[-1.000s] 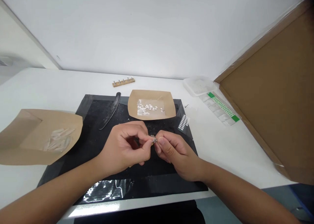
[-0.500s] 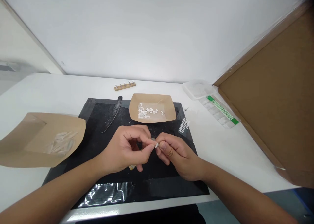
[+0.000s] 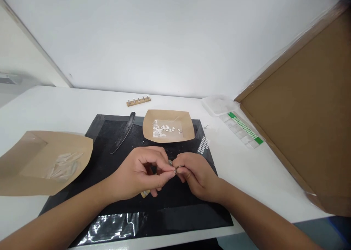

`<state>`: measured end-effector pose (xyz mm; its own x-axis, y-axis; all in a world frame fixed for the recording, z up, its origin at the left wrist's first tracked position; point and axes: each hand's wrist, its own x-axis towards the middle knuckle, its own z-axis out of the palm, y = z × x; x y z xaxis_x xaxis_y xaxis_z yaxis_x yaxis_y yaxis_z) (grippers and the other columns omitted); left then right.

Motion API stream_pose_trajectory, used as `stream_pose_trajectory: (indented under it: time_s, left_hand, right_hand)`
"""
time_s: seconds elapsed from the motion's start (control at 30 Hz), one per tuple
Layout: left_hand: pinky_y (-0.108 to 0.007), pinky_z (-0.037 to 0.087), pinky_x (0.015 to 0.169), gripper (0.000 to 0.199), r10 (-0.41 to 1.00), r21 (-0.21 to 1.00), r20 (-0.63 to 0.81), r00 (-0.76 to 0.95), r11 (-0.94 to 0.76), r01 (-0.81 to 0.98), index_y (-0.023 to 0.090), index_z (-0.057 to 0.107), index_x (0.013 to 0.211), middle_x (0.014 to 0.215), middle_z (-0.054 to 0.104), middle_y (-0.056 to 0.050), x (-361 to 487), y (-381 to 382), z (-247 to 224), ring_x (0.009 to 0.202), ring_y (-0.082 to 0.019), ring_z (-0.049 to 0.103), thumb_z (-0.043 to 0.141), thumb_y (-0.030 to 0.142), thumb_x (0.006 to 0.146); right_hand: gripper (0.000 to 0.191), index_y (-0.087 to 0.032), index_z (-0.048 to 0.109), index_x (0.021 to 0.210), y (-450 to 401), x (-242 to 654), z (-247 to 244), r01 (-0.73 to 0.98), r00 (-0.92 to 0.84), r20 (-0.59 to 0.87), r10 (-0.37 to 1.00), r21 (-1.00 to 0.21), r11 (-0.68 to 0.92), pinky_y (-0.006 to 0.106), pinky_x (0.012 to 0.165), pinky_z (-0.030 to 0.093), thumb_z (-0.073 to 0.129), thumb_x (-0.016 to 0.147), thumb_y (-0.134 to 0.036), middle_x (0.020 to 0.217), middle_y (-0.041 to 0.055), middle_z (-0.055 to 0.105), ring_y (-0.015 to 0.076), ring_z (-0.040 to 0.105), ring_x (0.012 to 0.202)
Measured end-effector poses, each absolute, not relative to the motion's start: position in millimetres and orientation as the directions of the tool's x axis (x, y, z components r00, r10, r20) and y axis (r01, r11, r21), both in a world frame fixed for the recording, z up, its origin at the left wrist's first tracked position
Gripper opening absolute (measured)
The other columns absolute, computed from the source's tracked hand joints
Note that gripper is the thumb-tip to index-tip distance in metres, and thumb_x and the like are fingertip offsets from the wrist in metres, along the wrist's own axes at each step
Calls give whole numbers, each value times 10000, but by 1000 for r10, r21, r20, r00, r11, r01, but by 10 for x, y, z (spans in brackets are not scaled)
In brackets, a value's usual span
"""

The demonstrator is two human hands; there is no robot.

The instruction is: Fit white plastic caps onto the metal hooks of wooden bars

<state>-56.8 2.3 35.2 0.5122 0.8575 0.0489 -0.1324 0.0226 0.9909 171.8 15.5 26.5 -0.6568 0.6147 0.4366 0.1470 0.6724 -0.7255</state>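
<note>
My left hand and my right hand meet over the black mat, fingertips touching. The right thumb and forefinger pinch a small metallic piece, mostly covered by the fingers. My left thumb and forefinger are pressed together at its end; what lies between them is too small and hidden to make out. A yellowish piece shows partly beneath my left hand. Just beyond the hands stands a brown paper tray with many small white pieces in it.
To the left, another paper tray holds clear slips. A curved black nail file lies on the mat. Behind are a wooden strip with metal pegs, a sheet of white ovals, a green-labelled clear case and a cardboard box.
The small white oval seen between the fingertips is now out of sight, and the metallic piece shows instead. My right hand has turned, its fingers curled more. The whole view has shifted slightly.
</note>
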Motion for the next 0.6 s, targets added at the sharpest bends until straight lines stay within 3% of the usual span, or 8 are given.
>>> stream_pose_trajectory:
  time_s: [0.1, 0.23, 0.6]
  left_hand:
    - [-157, 582, 444, 65, 817, 969, 236, 526, -238, -65, 122, 790, 861, 846, 690, -33, -591, 58, 356, 555, -89, 689, 772, 93, 915]
    - [-211, 612, 655, 117, 656, 813, 502, 564, -581, -48, 129, 786, 911, 836, 752, -66, -638, 103, 392, 744, -136, 720, 776, 13, 898]
    - [-220, 594, 769, 137, 626, 843, 423, 655, -537, -31, 169, 795, 1031, 926, 770, -60, -700, 146, 385, 841, -139, 731, 761, 66, 948]
  right_hand:
    - [304, -206, 600, 989, 166, 1723, 249, 177, -656, 509, 557, -614, 769, 279, 651, 387, 379, 1169, -311, 705, -25, 580, 147, 509, 632]
    - [326, -202, 608, 990, 135, 1711, 266, 186, -662, 551, 508, -535, 824, 289, 655, 386, 355, 1173, -295, 765, 3, 649, 148, 529, 647]
    - [305, -208, 599, 957, 123, 1702, 231, 222, -689, 551, 471, -458, 861, 294, 625, 349, 377, 1160, -255, 757, -9, 661, 140, 503, 610]
